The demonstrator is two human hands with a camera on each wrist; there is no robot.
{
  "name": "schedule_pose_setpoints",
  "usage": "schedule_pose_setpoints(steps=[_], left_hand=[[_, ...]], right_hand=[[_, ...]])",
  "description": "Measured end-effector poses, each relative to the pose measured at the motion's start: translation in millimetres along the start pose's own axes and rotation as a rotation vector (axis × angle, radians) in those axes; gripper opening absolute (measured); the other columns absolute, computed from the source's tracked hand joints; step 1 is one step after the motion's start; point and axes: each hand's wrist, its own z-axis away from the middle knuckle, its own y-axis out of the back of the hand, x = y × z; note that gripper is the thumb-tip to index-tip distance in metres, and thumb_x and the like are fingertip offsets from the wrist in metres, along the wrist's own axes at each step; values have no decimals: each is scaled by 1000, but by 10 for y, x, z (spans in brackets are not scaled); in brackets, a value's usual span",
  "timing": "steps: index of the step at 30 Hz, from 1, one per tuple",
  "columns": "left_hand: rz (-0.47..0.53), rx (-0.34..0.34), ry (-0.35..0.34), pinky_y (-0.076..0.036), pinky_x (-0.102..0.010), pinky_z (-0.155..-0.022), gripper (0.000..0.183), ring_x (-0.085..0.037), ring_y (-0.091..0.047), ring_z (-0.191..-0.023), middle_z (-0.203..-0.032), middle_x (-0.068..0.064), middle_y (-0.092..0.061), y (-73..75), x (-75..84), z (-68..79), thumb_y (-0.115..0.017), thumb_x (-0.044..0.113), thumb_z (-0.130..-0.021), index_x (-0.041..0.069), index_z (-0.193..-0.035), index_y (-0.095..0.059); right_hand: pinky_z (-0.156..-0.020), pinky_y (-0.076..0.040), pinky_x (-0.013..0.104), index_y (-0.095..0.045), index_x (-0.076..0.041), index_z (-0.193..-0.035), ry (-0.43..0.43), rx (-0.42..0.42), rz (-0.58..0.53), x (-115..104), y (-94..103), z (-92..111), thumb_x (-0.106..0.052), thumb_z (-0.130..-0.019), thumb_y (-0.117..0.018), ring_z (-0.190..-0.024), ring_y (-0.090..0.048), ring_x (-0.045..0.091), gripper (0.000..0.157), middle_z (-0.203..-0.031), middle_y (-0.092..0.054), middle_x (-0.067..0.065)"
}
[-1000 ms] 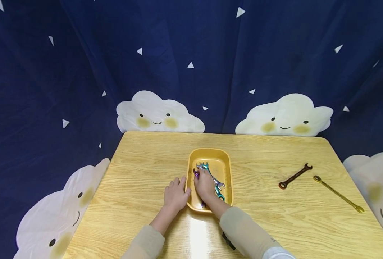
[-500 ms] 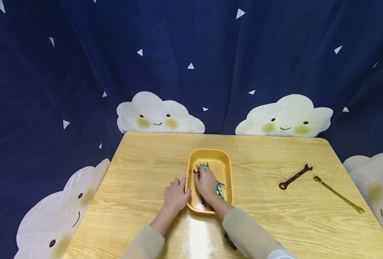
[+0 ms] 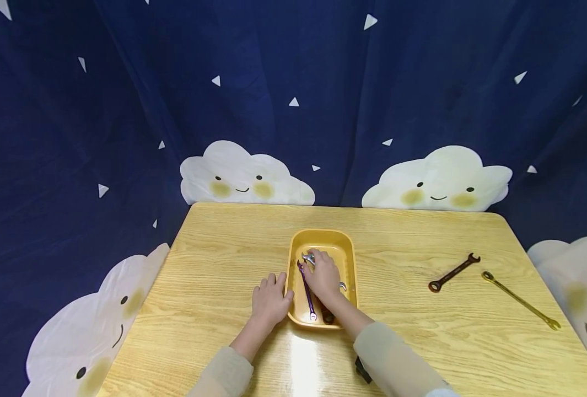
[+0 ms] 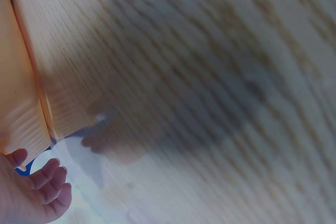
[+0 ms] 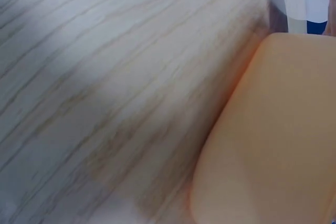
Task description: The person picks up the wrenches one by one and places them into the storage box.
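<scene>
A yellow-orange plastic tray (image 3: 348, 248) holds several combination wrenches. My right hand (image 3: 321, 278) reaches into it, fingers curled down, with the head of a silver wrench (image 3: 308, 257) between thumb and forefinger; most of that wrench is hidden under the hand. Along the tray's left side lies a purple wrench (image 3: 308, 292), apart from the fingers. A dark ring end (image 3: 328, 316) shows beneath the right wrist. My left hand (image 3: 269, 300) rests against the tray's left wall, fingers extended and thumb at the rim. The left wrist view shows its relaxed fingers (image 4: 52, 182) beside the tray.
On the table (image 3: 233, 237) to the right of the tray lie a dark red-brown wrench (image 3: 454, 273) and a longer gold wrench (image 3: 521, 300). A navy curtain (image 3: 293, 66) with white clouds stands behind the table. The tray wall (image 5: 273, 129) fills the right wrist view's right side.
My right hand has shifted slightly right inside the tray. The purple wrench is more uncovered, the teal wrench is now out of sight, and a dark ring end shows. My left hand stays put.
</scene>
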Motion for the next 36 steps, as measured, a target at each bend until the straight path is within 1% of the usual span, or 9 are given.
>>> schedule_pose_setpoints(steps=[5,9,14,19,22,26,31,36], left_hand=[[11,-3,3,-39,-45,-74,42,-30,-49,-92,-107,-12,-51,2,6,0,-46,37,-85,15,-121,-46],[8,-6,4,-39,-45,-75,43,-30,-49,-92,-107,-13,-51,2,11,-3,-45,37,-86,15,-122,-45],[9,-12,7,-39,-46,-77,44,-31,-49,-95,-110,-14,-51,13,14,-1,-45,37,-86,14,-124,-45],[13,-24,11,-38,-48,-79,45,-32,-48,-97,-113,-15,-50,28,15,2,-44,37,-86,15,-125,-45],[19,-26,12,-38,-48,-80,45,-33,-48,-98,-114,-15,-50,27,16,4,-44,37,-86,14,-125,-45],[17,-27,13,-37,-48,-80,45,-32,-48,-98,-114,-15,-50,21,13,8,-44,37,-86,14,-125,-45],[14,-24,12,-37,-48,-80,44,-32,-48,-97,-114,-15,-50,16,12,6,-45,37,-86,14,-124,-45],[9,-17,12,-38,-48,-79,44,-32,-48,-96,-113,-15,-51,20,17,8,-46,37,-86,14,-124,-46]], right_hand=[[-65,-46,41,-60,-6,-109,14,18,-28,20,104,-2,-19,-78,-66,-79,-56,26,33,-92,-61,13],[-66,-46,42,-61,-6,-108,31,40,-46,30,197,5,-17,-78,-67,-81,-56,27,33,-93,-61,13],[-66,-46,40,-61,-8,-109,44,49,-55,87,285,21,-18,-78,-67,-82,-56,26,33,-92,-61,11],[-67,-46,39,-60,-7,-108,70,64,-59,175,365,28,-16,-78,-67,-82,-56,25,33,-92,-60,10],[-71,-45,40,-60,-7,-107,87,83,-52,235,410,27,-15,-78,-67,-83,-55,25,31,-91,-60,9],[-71,-44,42,-61,-7,-105,111,113,-56,313,472,30,-14,-77,-67,-83,-55,26,29,-90,-60,10],[-71,-44,41,-61,-5,-104,133,120,-81,417,554,36,-12,-78,-67,-82,-56,28,28,-91,-60,12],[-73,-45,40,-62,-4,-104,184,142,-99,524,615,37,-10,-78,-67,-84,-56,31,28,-91,-60,14]])
